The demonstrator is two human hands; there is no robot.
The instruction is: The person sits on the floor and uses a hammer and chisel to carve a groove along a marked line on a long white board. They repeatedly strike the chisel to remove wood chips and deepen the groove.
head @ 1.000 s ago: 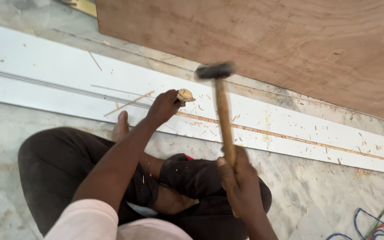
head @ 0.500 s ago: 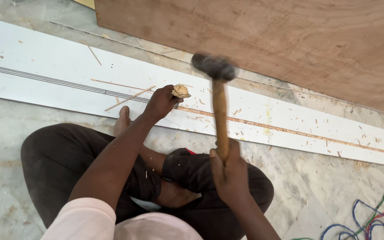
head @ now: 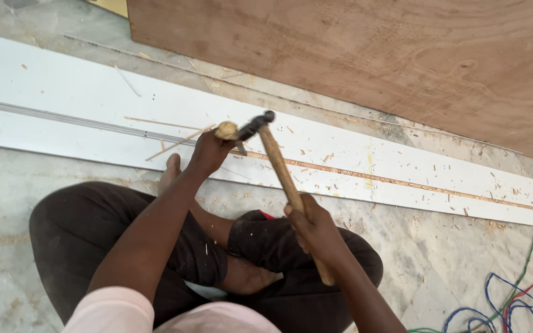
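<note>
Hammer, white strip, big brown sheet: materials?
Hammer: pale wooden handle with visible grain, dark head that looks like metal. White strip: smooth, glossy white face, probably laminate; the cut groove shows a brownish core, likely wood-based. Brown sheet: unfinished plywood by its swirling grain and matte surface.

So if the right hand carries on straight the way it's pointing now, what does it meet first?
Probably the wooden-handled tool gripped by the left hand: the right hand aims its hammer at it, over the white board. Whether they already touch is unclear.
</note>
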